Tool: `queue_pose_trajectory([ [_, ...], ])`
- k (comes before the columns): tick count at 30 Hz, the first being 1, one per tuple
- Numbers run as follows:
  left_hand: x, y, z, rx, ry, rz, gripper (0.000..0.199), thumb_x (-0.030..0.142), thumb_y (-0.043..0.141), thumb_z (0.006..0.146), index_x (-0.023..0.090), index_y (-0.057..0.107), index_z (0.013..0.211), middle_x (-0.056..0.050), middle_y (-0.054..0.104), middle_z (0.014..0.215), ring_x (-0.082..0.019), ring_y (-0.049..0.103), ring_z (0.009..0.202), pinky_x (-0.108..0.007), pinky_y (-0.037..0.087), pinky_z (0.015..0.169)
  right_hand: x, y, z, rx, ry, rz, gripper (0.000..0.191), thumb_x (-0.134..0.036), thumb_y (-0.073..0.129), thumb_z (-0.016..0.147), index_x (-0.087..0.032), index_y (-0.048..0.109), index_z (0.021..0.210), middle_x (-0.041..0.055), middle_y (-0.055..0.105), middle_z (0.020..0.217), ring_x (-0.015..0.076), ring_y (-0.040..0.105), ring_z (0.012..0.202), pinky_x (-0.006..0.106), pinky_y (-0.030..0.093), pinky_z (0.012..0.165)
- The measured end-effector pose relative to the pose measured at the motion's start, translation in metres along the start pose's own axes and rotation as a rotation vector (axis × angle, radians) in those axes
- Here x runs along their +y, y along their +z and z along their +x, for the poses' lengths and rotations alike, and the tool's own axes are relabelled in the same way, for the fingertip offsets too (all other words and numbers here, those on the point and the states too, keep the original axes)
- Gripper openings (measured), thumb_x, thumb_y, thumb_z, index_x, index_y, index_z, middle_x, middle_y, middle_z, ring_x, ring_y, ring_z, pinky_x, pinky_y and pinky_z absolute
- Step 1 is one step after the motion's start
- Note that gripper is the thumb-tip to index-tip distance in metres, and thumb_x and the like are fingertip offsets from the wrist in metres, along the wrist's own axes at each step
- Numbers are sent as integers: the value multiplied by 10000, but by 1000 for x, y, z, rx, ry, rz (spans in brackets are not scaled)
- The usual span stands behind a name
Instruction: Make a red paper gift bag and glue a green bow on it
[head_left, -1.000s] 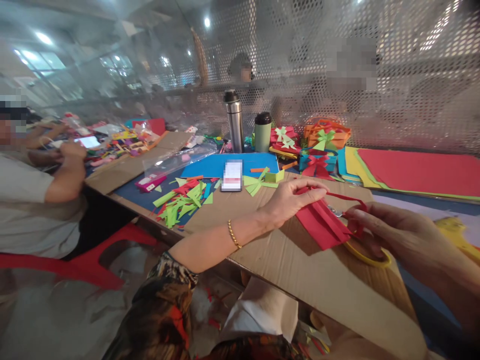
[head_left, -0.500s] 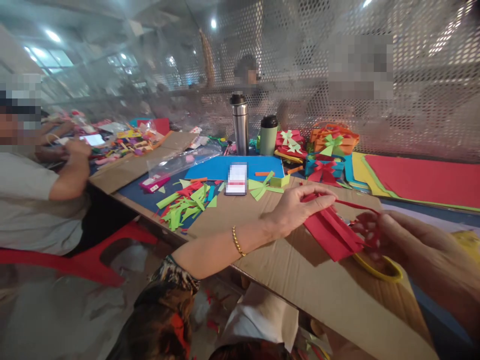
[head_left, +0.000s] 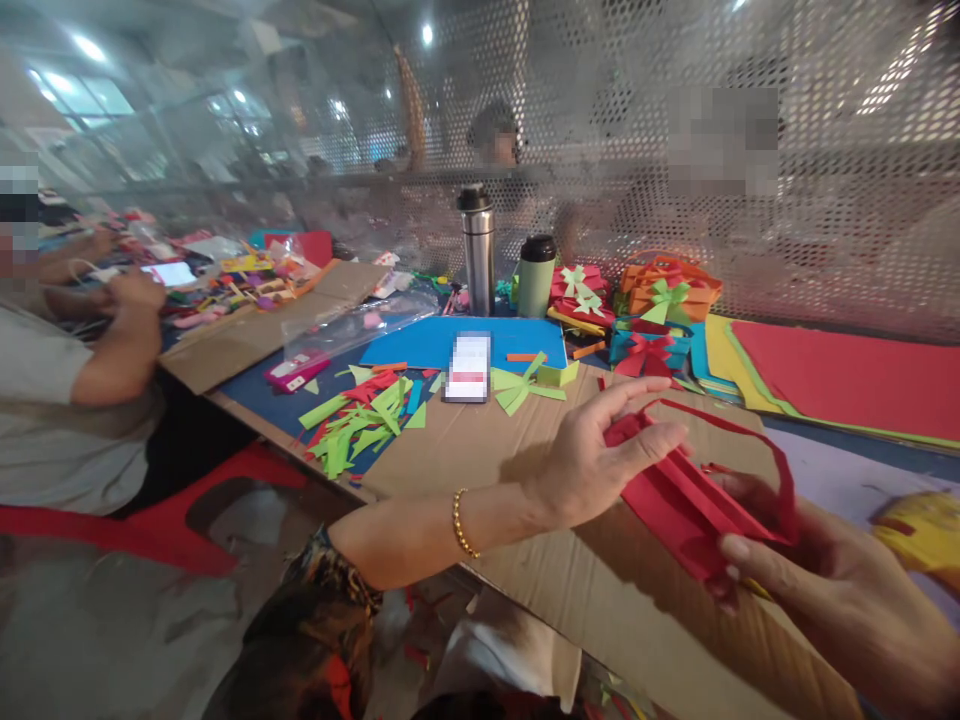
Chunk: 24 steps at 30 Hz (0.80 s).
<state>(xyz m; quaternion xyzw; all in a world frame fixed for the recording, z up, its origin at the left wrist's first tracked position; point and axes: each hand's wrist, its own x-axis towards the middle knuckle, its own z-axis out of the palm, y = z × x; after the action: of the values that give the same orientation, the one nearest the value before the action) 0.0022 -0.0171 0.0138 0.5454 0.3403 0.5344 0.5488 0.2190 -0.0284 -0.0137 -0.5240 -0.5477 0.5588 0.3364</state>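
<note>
Red paper bag (head_left: 679, 505), one of it, lies between your two hands just above the cardboard (head_left: 555, 580). Your hands are apart from each other, both gripping it: your left hand (head_left: 592, 460) has its thumb across the far end, and your right hand (head_left: 817, 560) pinches the near end with the thumb on the lower edge. One red strap (head_left: 783, 470) arches from beside your left fingertips over to your right hand. One gold bracelet (head_left: 465, 525) circles your left wrist.

Beyond your left hand you have one phone (head_left: 466, 370), one light-green paper bow (head_left: 525, 388) just right of it, and one blue sheet (head_left: 405, 340) behind. Farther from your hands stand two bottles, a steel flask (head_left: 480, 260) and a shorter green cup (head_left: 535, 280). Past your left fingertips sit one orange paper bag (head_left: 701, 298) and one blue paper bag (head_left: 679, 343), the latter with one red bow (head_left: 646, 355). Beyond your right hand lies one red sheet (head_left: 840, 375) topping a stack. Well left of your left hand is one heap of scraps (head_left: 375, 420), too tangled to count.
</note>
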Motion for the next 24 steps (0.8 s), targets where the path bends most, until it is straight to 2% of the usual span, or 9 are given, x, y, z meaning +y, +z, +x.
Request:
queue_pose_trajectory([
  [3,2,1,-3,5,31,20,507,398,710,967,129,629,1389,-113,781,1063,-240,738,1100,-375,530,1104,4,-1,0,90,5,49,496,-468,967,489,-372,798,945,5,732,674,269,643,506,420,623,525],
  [5,3,2,-4,24,65,45,462,407,724,957,137,661,1327,-110,780,1073,-250,735,1132,-383,520,1129,7,-4,3,31,14,55,524,-452,973,478,-336,800,959,20,736,688,267,639,515,413,617,507],
  [8,4,4,-5,52,94,50,474,447,743,934,136,661,1282,-112,772,1054,-262,742,1095,-399,556,1075,9,-7,5,-87,21,54,580,-461,987,465,-271,804,982,31,694,611,251,614,498,391,603,491],
  [11,4,6,-5,81,147,44,438,426,724,935,136,651,1255,-110,764,1026,-260,736,1081,-402,562,1058,8,-1,0,-9,38,95,543,-593,933,577,-251,809,980,32,643,539,230,597,483,346,570,474],
  [13,5,6,-6,96,162,65,390,401,716,936,148,658,1228,-110,764,1036,-261,725,1114,-401,551,1079,7,4,-2,83,46,122,555,-651,908,581,-249,819,954,46,642,525,226,587,456,336,544,446],
  [16,8,6,-8,90,108,108,346,384,702,945,159,671,1206,-115,762,1067,-256,717,1118,-393,554,1070,6,7,1,156,35,103,528,-641,940,479,-248,821,811,71,648,523,231,581,432,345,526,419],
  [19,12,5,-9,77,61,99,305,376,680,950,164,675,1169,-111,757,1060,-235,715,1038,-372,577,994,10,3,5,184,8,63,477,-666,925,485,-257,804,698,98,665,566,239,589,461,357,525,412],
  [24,14,6,-6,52,-45,32,185,367,657,950,184,663,970,-63,708,949,-181,637,864,-315,549,831,11,0,3,152,-5,16,426,-674,911,555,-310,834,762,97,637,535,249,589,507,370,548,462],
])
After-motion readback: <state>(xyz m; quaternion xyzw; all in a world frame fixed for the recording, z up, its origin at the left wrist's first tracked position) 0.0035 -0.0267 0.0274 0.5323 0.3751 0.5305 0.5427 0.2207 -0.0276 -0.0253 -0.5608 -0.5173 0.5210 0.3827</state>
